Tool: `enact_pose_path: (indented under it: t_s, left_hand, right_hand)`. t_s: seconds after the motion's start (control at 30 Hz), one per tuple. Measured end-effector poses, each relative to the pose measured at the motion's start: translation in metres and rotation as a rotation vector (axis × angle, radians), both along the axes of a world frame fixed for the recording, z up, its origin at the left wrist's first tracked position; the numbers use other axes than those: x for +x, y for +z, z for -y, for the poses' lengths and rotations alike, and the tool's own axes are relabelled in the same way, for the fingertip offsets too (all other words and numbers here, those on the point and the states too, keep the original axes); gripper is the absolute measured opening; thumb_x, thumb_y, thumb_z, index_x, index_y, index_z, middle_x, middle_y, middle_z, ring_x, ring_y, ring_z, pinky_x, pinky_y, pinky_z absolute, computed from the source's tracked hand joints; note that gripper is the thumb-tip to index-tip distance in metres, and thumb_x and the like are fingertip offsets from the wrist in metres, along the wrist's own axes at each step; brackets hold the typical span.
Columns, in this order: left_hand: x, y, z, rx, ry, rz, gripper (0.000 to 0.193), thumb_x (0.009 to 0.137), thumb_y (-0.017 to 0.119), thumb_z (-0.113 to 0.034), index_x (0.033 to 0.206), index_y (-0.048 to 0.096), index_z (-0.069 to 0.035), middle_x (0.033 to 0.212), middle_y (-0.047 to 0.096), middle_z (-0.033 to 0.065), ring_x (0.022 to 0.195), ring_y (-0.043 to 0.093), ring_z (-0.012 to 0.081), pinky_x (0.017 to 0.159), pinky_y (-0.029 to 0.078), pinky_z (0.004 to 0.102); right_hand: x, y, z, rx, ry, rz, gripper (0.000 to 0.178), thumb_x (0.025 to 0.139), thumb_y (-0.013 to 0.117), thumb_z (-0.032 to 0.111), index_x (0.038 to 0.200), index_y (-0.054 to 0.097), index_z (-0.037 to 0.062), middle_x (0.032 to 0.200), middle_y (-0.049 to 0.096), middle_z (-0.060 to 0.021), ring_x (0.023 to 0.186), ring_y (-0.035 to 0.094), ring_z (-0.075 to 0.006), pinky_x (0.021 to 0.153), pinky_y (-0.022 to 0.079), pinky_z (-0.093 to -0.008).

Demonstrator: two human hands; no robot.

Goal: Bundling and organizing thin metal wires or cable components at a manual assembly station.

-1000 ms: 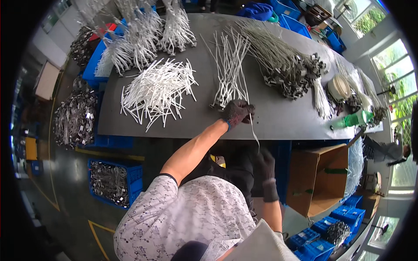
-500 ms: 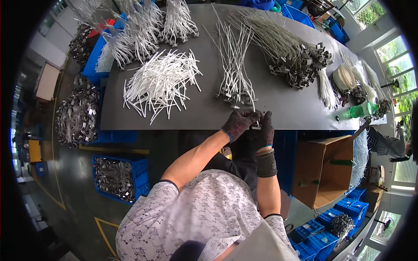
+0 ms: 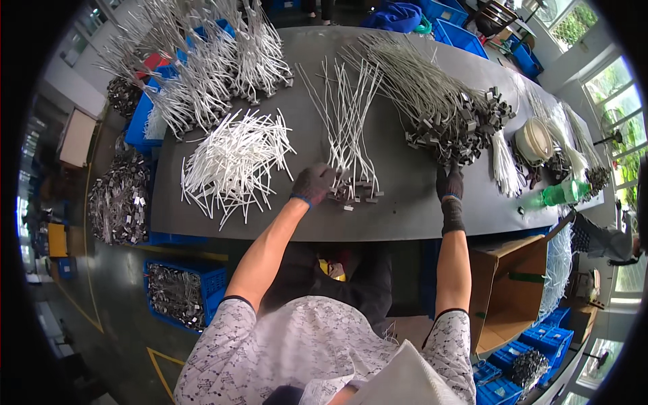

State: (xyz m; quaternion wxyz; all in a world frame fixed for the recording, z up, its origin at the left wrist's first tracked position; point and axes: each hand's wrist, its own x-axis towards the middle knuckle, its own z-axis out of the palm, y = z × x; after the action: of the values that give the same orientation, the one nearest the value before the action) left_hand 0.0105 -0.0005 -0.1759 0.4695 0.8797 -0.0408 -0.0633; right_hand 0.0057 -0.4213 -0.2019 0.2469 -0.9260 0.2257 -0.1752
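My left hand (image 3: 313,185), in a dark knit glove, is at the left edge of a small bundle of wires (image 3: 347,135) with white sleeves and dark connectors, lying mid-table. Its fingers are curled closed; anything in them is hidden. My right hand (image 3: 450,182), gloved with a dark wristband, reaches to the near edge of a large heap of grey wires (image 3: 412,74) ending in dark connectors (image 3: 459,128). Its fingertips disappear among those connectors, so their grip is hidden. Left of my left hand lies a loose pile of short white tubes (image 3: 236,162).
Upright wire bundles (image 3: 256,61) fill the table's far left. A cream round container (image 3: 534,140) and a green plastic bottle (image 3: 565,193) stand at right. An open cardboard box (image 3: 509,290) is below the right edge; a blue crate (image 3: 214,287) of wires sits on the floor at left.
My hands were together at the table's near edge over a white-sleeved wire; now they are apart. The left moved left to the small bundle, the right moved right to the large heap.
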Motion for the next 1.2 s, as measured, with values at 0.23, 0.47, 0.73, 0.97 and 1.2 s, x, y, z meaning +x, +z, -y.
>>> enact_pose_path:
  t_s: [0.23, 0.47, 0.73, 0.97, 1.2]
  left_hand:
    - [0.016, -0.031, -0.06, 0.634, 0.456, -0.121, 0.039, 0.086, 0.059, -0.039, 0.104, 0.074, -0.008, 0.107, 0.07, 0.0249, 0.1, 0.067, 0.0447, 0.084, 0.054, 0.0522]
    - [0.042, -0.076, -0.08, 0.684, 0.352, -0.286, 0.046, 0.079, 0.064, -0.043, 0.102, 0.074, -0.004, 0.107, 0.072, 0.0229, 0.099, 0.07, 0.0408, 0.083, 0.057, 0.0489]
    - [0.029, -0.104, -0.1, 0.567, 0.287, -0.008, 0.034, 0.087, 0.058, -0.033, 0.096, 0.069, -0.002, 0.096, 0.068, 0.0282, 0.089, 0.067, 0.0466, 0.08, 0.053, 0.0542]
    - [0.03, -0.126, -0.12, 0.302, 0.218, -0.074, 0.026, 0.093, 0.055, -0.026, 0.098, 0.062, -0.001, 0.079, 0.067, 0.0207, 0.07, 0.069, 0.032, 0.065, 0.054, 0.0446]
    - [0.02, -0.118, -0.112, 0.345, 0.25, 0.002, 0.025, 0.094, 0.056, -0.028, 0.1, 0.062, -0.004, 0.087, 0.068, 0.0228, 0.079, 0.069, 0.0382, 0.071, 0.054, 0.0492]
  right_hand:
    - [0.024, -0.054, 0.006, 0.15, -0.074, 0.039, 0.048, 0.091, 0.063, 0.045, 0.129, 0.059, 0.0154, 0.104, 0.073, -0.0193, 0.098, 0.068, -0.0431, 0.082, 0.052, -0.0499]
    - [0.015, -0.045, -0.01, 0.063, -0.102, 0.257, 0.052, 0.091, 0.066, 0.039, 0.132, 0.057, 0.0078, 0.105, 0.073, -0.0212, 0.104, 0.067, -0.0392, 0.089, 0.051, -0.0469]
    - [0.039, -0.017, -0.018, 0.247, -0.094, -0.091, 0.041, 0.086, 0.07, 0.036, 0.109, 0.066, 0.0021, 0.097, 0.073, -0.0173, 0.1, 0.068, -0.0351, 0.085, 0.051, -0.0458]
    - [-0.033, -0.052, -0.018, 0.295, -0.082, -0.074, 0.033, 0.083, 0.07, 0.029, 0.104, 0.068, 0.0038, 0.092, 0.073, -0.0183, 0.089, 0.07, -0.0377, 0.077, 0.053, -0.048]
    - [-0.041, -0.036, -0.032, 0.155, -0.225, 0.062, 0.07, 0.083, 0.073, 0.038, 0.137, 0.05, 0.0003, 0.102, 0.072, -0.0239, 0.098, 0.069, -0.0413, 0.089, 0.052, -0.0474]
